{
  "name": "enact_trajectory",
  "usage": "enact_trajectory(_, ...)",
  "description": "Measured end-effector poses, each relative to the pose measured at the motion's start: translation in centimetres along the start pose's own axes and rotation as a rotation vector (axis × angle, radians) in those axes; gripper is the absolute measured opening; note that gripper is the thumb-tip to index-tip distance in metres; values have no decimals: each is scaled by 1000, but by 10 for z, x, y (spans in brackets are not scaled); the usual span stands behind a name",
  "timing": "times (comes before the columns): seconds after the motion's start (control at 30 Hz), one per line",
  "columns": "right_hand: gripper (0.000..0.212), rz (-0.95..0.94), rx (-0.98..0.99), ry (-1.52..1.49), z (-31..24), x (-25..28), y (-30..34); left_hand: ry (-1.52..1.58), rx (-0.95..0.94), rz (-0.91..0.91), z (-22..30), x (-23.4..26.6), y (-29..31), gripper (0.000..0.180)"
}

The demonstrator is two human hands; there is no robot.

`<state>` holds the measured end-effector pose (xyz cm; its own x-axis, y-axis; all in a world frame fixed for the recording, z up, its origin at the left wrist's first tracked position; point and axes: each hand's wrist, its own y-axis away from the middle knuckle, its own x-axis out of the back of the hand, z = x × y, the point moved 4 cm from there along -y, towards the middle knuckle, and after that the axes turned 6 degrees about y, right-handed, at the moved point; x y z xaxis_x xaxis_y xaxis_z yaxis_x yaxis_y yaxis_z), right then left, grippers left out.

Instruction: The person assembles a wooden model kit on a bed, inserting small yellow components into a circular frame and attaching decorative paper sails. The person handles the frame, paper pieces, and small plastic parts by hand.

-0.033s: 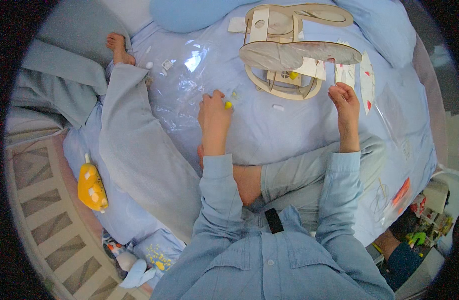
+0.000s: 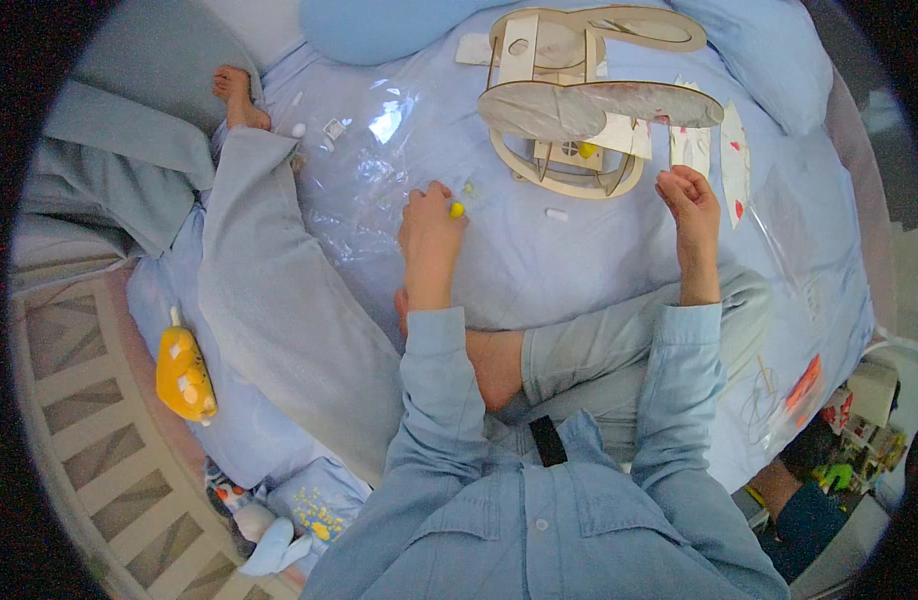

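My left hand (image 2: pixel 431 238) hovers over the bed with its fingers curled in, and a small yellow piece (image 2: pixel 457 210) pokes out by the thumb side. What else those fingers cover is hidden. Farther right, my right hand (image 2: pixel 694 210) has its fingertips pressed together; anything between them is too small to make out. Just beyond it lies a white strip with red marks (image 2: pixel 689 150), and a second marked strip (image 2: pixel 735 165) is to its right. A pale wooden model with rounded frames (image 2: pixel 519 50) stands ahead, a grey panel (image 2: pixel 599 108) along its near side.
Crumpled clear plastic (image 2: pixel 354 215) is spread left of my left hand. A small white piece (image 2: pixel 557 214) sits between my hands. A yellow toy (image 2: pixel 184 375) lies near the slatted bed rail (image 2: pixel 104 395). Another person's bare foot (image 2: pixel 237 95) shows at the far left.
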<state>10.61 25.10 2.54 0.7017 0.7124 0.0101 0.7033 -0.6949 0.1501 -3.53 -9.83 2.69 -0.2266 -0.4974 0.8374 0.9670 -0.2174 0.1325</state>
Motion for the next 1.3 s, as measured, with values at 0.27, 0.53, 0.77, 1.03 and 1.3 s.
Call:
enact_trajectory(0.27, 26, -88, -155, -5, 3, -6, -8, 163, -116, -5, -1, -22, -10, 29)
enact_trajectory(0.53, 16, -66, -144, -77, -1, -8, -8, -12, -325, 194, 45, -22, 2, 30)
enact_trajectory(0.77, 19, -19, -176, -36, 9, -4, -14, 343, -431, -155, 74, -63, 16, 21)
enact_trajectory(1.03, 17, -10, -15, 184, 23, 3, -25, 308, -388, -247, 68, -61, 12, 21)
enact_trajectory(1.3, 9, 85, 25, 265, 7, -8, -19, 267, -300, -325, 58, -31, 4, 19)
